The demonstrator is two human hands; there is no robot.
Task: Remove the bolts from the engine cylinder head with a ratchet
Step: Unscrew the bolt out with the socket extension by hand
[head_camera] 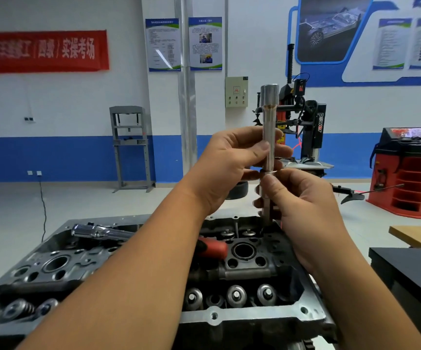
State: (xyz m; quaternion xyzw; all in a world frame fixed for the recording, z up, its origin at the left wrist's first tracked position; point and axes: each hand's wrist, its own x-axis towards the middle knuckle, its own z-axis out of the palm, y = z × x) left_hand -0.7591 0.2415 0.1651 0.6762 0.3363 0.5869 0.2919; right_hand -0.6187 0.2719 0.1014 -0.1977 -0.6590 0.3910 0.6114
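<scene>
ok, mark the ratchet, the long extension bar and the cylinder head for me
ratchet point(98, 231): head view, on its chrome shaft lying across the cylinder head.
extension bar point(269, 114): head view, on the upper shaft above the left hand point(232, 162).
cylinder head point(244, 271): head view, on the central casting.

A ratchet point(98, 232) lies across the cylinder head point(242, 261), blocking its far-left bores.
</scene>
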